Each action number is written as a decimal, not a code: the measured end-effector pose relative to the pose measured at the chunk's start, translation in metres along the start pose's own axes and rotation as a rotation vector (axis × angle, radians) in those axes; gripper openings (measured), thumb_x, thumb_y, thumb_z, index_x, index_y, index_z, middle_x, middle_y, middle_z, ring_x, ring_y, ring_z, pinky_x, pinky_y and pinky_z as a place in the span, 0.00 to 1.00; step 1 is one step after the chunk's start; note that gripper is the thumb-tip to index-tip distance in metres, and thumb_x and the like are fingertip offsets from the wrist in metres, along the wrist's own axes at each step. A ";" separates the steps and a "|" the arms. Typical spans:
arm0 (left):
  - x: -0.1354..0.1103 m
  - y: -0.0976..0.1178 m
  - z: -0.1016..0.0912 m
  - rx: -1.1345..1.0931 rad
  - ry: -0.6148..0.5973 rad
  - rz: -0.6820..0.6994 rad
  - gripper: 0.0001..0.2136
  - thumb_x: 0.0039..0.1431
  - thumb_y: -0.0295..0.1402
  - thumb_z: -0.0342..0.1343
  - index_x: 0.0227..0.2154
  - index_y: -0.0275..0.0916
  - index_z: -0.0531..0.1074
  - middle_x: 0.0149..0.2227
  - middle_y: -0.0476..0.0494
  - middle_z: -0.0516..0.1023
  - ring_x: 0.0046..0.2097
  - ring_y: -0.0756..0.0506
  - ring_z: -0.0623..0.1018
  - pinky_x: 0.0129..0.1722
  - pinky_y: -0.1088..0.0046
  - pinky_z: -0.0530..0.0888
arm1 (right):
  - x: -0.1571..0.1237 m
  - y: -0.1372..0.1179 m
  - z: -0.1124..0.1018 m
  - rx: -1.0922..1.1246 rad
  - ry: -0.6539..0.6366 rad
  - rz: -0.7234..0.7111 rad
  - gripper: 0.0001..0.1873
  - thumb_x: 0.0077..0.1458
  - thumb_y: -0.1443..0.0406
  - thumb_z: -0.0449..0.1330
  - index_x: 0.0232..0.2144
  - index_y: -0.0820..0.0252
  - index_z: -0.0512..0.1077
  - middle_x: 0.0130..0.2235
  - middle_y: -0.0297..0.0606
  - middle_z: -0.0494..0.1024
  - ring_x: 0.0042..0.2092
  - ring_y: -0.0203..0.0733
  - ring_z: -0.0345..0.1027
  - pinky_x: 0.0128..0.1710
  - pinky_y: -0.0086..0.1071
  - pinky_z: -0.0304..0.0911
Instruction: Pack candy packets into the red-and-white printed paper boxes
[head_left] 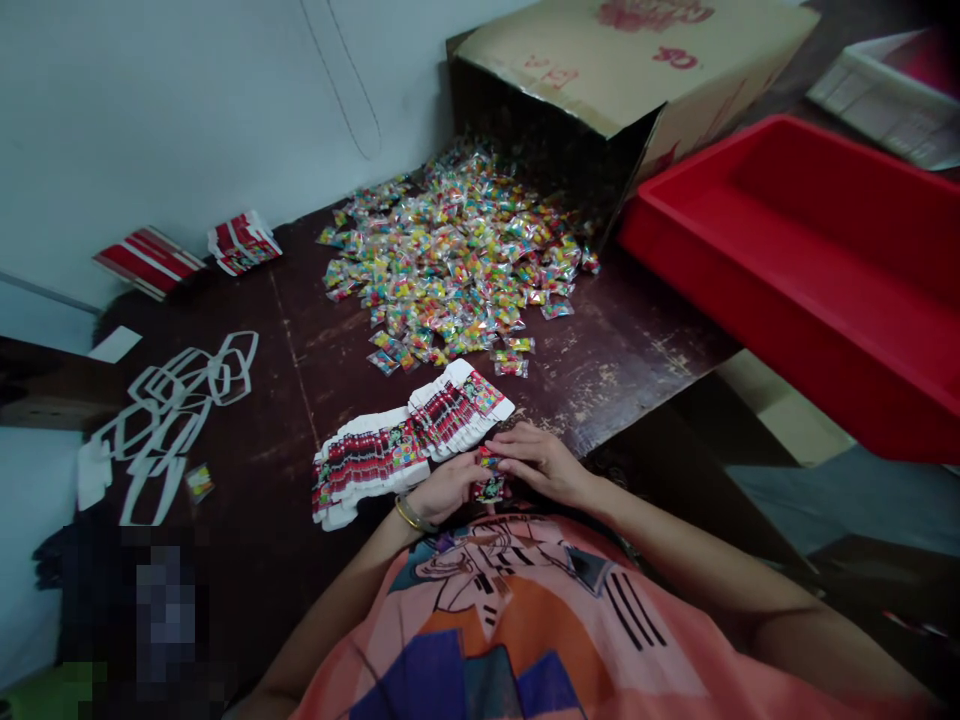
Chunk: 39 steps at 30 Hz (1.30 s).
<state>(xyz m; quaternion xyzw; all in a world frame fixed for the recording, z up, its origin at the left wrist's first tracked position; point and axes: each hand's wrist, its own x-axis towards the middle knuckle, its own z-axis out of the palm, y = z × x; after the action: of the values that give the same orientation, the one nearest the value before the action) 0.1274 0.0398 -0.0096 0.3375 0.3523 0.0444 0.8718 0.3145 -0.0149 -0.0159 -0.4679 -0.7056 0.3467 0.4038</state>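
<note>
Close to my body, at the table's edge, I hold a small printed carton (490,488) in red, black and green. My left hand (444,488), with a bangle on the wrist, is closed round its left side. The fingers and thumb of my right hand (546,465) close on its upper end; what the fingertips cover is hidden. Just beyond my hands lies an overlapping row of flat printed cartons (375,462) with white flaps. Farther back spreads a large pile of small clear packets of colourful candy (457,265).
An open cardboard box (637,60) lies on its side behind the candy. A red tray (817,270) stands at right, a white crate (885,95) behind it. At left are carton stacks (148,260), white band loops (176,395) and a lone candy packet (199,483).
</note>
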 end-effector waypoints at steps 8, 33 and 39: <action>0.000 0.008 -0.002 0.096 -0.034 0.132 0.23 0.54 0.35 0.61 0.54 0.41 0.67 0.56 0.36 0.68 0.54 0.40 0.69 0.47 0.65 0.69 | 0.000 0.004 -0.071 -0.040 -0.272 0.197 0.17 0.62 0.56 0.54 0.40 0.59 0.78 0.40 0.41 0.79 0.42 0.41 0.71 0.44 0.33 0.64; 0.004 -0.002 0.004 -0.051 0.208 0.222 0.11 0.46 0.30 0.57 0.36 0.36 0.72 0.26 0.48 0.75 0.29 0.47 0.74 0.35 0.70 0.69 | 0.037 -0.004 0.010 0.033 0.072 0.133 0.11 0.55 0.57 0.61 0.31 0.59 0.73 0.56 0.45 0.67 0.56 0.50 0.61 0.54 0.46 0.59; -0.007 0.008 0.004 0.196 -0.004 0.224 0.15 0.40 0.35 0.66 0.31 0.32 0.72 0.27 0.47 0.72 0.28 0.49 0.71 0.32 0.73 0.66 | 0.043 -0.016 -0.012 0.428 -0.306 0.233 0.16 0.48 0.54 0.65 0.25 0.63 0.75 0.58 0.44 0.64 0.57 0.50 0.62 0.56 0.40 0.57</action>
<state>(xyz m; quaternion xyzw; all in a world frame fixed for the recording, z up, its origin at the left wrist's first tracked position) 0.1259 0.0417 0.0010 0.4582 0.3134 0.1065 0.8249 0.3086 0.0220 0.0139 -0.3922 -0.6104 0.5984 0.3397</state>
